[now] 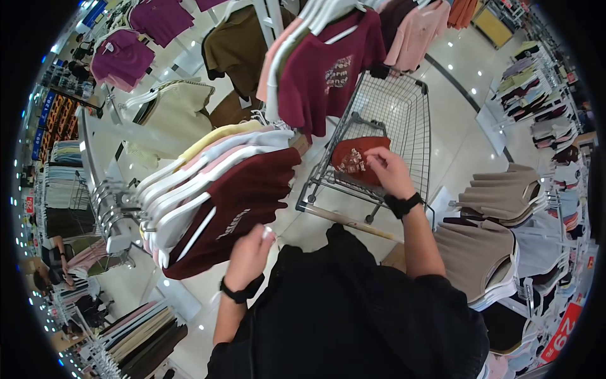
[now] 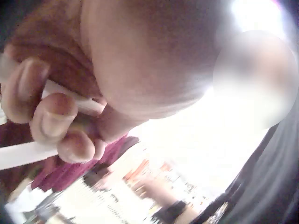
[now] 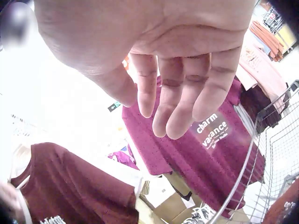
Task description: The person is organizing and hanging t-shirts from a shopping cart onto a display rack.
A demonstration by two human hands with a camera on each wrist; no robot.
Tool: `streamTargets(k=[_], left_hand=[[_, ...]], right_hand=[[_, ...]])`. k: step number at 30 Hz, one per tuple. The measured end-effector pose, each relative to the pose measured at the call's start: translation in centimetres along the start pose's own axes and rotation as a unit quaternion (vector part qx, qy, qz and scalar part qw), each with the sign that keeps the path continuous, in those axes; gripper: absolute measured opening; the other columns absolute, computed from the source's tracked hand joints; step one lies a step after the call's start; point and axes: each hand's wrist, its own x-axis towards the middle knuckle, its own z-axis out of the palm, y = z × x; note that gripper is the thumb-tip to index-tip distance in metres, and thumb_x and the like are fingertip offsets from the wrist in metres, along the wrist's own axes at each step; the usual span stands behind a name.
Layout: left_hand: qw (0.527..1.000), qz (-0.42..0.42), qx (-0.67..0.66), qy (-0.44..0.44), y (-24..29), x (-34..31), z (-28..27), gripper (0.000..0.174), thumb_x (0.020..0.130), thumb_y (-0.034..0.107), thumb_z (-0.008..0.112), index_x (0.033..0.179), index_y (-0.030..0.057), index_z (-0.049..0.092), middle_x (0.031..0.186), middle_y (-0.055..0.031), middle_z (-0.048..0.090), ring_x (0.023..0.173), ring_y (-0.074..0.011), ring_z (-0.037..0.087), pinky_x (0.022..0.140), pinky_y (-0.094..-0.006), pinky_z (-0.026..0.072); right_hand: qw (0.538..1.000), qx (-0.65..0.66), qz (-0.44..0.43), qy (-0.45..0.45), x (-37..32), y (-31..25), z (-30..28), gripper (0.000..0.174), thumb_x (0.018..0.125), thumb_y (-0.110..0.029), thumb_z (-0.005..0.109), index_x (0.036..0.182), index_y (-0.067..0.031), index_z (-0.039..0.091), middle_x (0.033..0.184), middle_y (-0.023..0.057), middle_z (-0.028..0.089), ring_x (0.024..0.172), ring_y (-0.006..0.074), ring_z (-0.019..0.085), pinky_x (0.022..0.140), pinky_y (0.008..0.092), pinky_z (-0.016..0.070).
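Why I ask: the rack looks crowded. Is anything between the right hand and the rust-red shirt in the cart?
Nothing visible. The right hand is over the rust-red shirt inside the wire cart, fingers open, with no hanger or garment between them. Maroon shirts hang beside the cart.

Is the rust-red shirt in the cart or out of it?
In. The rust-red shirt lies inside the wire cart, with the open right hand over its edge.

Left hand (image 2: 117, 70) hides most of the white hanger (image 2: 23, 156).
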Motion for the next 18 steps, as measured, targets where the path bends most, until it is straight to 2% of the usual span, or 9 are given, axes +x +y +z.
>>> streamTargets(k=[2, 4, 5, 9, 10, 12, 14, 15, 18], left_hand=[[0.988, -0.011, -0.13, 0.08, 7.8, -1.6, -3.6, 0.025, 0.104, 0.022, 0.058, 0.091, -0.0001, 0.06, 0.082, -0.0134, 0.067, 0.076, -0.0296, 0.065, 0.071, -0.0425, 0.0497], [0.952, 0.2, -0.174, 0.156, 9.8, -2.4, -4.8, 0.023, 0.101, 0.017, 0.058, 0.087, -0.0015, 0.06, 0.098, -0.0159, 0.066, 0.095, -0.0237, 0.061, 0.082, -0.0363, 0.0478], [0.952, 0.222, -0.16, 0.134, 10.2, -2.5, -5.3, 0.023, 0.097, 0.017, 0.059, 0.084, -0.0027, 0.057, 0.122, -0.0251, 0.062, 0.112, -0.0268, 0.057, 0.093, -0.0371, 0.0452], [0.984, 0.018, -0.162, 0.064, 8.9, -1.3, -1.2, 0.016, 0.089, 0.013, 0.073, 0.091, 0.0016, 0.061, 0.149, -0.0208, 0.053, 0.122, -0.0281, 0.056, 0.101, -0.0415, 0.0445], [0.994, 0.071, -0.078, 0.029, 8.8, -0.1, 0.1, 0.017, 0.09, 0.013, 0.074, 0.09, 0.0008, 0.062, 0.135, -0.0169, 0.063, 0.116, -0.0237, 0.061, 0.098, -0.0381, 0.0473], [0.995, -0.042, -0.079, -0.048, 8.5, 1.8, 2.9, 0.024, 0.096, 0.015, 0.071, 0.082, -0.0014, 0.061, 0.102, -0.0116, 0.071, 0.09, -0.018, 0.066, 0.081, -0.0324, 0.051], [0.984, -0.121, -0.123, 0.034, 6.0, 3.4, 6.9, 0.036, 0.1, 0.017, 0.068, 0.074, -0.0045, 0.057, 0.074, -0.0082, 0.06, 0.064, -0.0139, 0.055, 0.061, -0.0315, 0.0441], [0.991, -0.088, -0.07, 0.074, 5.7, 4.2, 8.1, 0.042, 0.104, 0.027, 0.064, 0.073, 0.0, 0.055, 0.061, 0.001, 0.047, 0.058, -0.0076, 0.041, 0.054, -0.0293, 0.0353], [0.982, -0.171, -0.062, 0.051, 6.5, 5.6, 9.9, 0.049, 0.105, 0.031, 0.063, 0.067, 0.0037, 0.049, 0.061, 0.004, 0.041, 0.059, -0.0069, 0.034, 0.053, -0.0305, 0.0288]], right_hand=[[1.0, 0.002, 0.0, 0.011, 1.1, 1.1, -2.6, 0.016, 0.101, -0.01, 0.065, 0.113, -0.0009, 0.071, 0.091, 0.0057, 0.074, 0.08, 0.0117, 0.067, 0.075, 0.027, 0.0543], [0.999, 0.049, 0.003, 0.015, 2.0, 2.7, -4.5, 0.016, 0.102, -0.012, 0.065, 0.111, -0.0007, 0.071, 0.091, 0.0043, 0.073, 0.081, 0.0112, 0.067, 0.076, 0.0266, 0.054], [0.998, 0.063, 0.007, 0.026, 2.5, 3.4, -5.4, 0.016, 0.102, -0.012, 0.065, 0.111, -0.0006, 0.071, 0.09, 0.0038, 0.073, 0.082, 0.0108, 0.067, 0.077, 0.0262, 0.0537], [0.992, 0.109, 0.044, 0.047, 3.4, 7.2, -7.8, 0.016, 0.105, -0.01, 0.06, 0.114, -0.0005, 0.069, 0.091, 0.0019, 0.069, 0.084, 0.0092, 0.063, 0.078, 0.0246, 0.0517], [0.991, 0.114, 0.051, 0.05, 3.4, 8.2, -8.2, 0.016, 0.105, -0.01, 0.06, 0.114, -0.0005, 0.069, 0.091, 0.0019, 0.069, 0.084, 0.0092, 0.063, 0.078, 0.0246, 0.0517], [0.987, 0.139, 0.044, 0.059, 3.6, 10.2, -9.0, 0.016, 0.105, -0.011, 0.059, 0.113, -0.0001, 0.068, 0.09, 0.0022, 0.069, 0.084, 0.0095, 0.064, 0.078, 0.0251, 0.0524], [0.984, 0.158, 0.054, 0.061, 3.9, 12.8, -9.4, 0.016, 0.104, -0.011, 0.06, 0.112, 0.0002, 0.069, 0.089, 0.003, 0.069, 0.084, 0.0102, 0.065, 0.077, 0.0255, 0.0528], [0.981, 0.175, 0.061, 0.062, 4.2, 14.4, -9.4, 0.016, 0.103, -0.011, 0.061, 0.111, 0.0004, 0.07, 0.088, 0.0039, 0.07, 0.083, 0.0109, 0.066, 0.075, 0.0259, 0.0532], [0.977, 0.18, 0.097, 0.059, 5.7, 20.5, -9.2, 0.016, 0.103, -0.01, 0.06, 0.109, 0.0012, 0.07, 0.088, 0.0041, 0.07, 0.081, 0.0114, 0.066, 0.074, 0.0262, 0.0533]])
